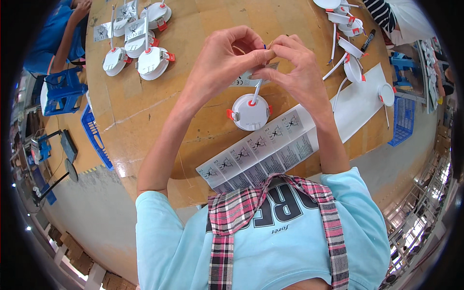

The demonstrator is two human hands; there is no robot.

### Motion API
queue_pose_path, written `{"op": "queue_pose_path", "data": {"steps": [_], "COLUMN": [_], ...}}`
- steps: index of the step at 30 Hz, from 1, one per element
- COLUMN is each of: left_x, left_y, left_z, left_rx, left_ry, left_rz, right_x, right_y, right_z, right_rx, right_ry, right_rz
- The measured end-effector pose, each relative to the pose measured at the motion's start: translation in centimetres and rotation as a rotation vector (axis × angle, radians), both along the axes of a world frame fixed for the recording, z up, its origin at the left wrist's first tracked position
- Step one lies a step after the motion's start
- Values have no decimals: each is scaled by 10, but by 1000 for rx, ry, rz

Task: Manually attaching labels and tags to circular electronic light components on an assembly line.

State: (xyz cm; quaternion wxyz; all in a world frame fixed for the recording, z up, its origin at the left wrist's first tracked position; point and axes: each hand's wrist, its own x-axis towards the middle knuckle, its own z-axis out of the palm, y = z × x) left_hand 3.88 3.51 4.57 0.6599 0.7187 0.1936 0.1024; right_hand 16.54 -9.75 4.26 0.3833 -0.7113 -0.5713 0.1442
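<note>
A round white downlight [251, 116] with red-tipped spring clips lies back-up on the table before me. Its white cable [257, 92] rises to my hands, with a silvery label [240, 81] beside it. My left hand [220, 60] pinches the thin wires at the cable's end, where a bit of blue shows. At the same spot my right hand [300, 70] closes thumb and fingers on the wires. The fingers largely hide the wire tips. Under my right forearm runs a long sheet of printed stickers [261, 147], slanting across the table's near edge.
Several labelled downlights [153, 64] stand at the far left of the brown table [193, 113]. More downlights [354, 68] with loose cables and a black marker [368, 40] lie at the right. Blue crates [402, 121] flank the table. Other people [48, 41] sit at the far corners.
</note>
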Motion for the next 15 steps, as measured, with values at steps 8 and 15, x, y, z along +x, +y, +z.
{"op": "queue_pose_path", "data": {"steps": [8,15], "left_x": [0,-2], "left_y": [8,19], "left_z": [-7,-16], "left_rx": [117,104], "left_ry": [-6,6], "left_rz": [38,-37], "right_x": [0,-6], "right_y": [-6,-10], "right_z": [6,24], "right_rx": [37,108], "right_ry": [60,277], "right_rz": [4,371]}}
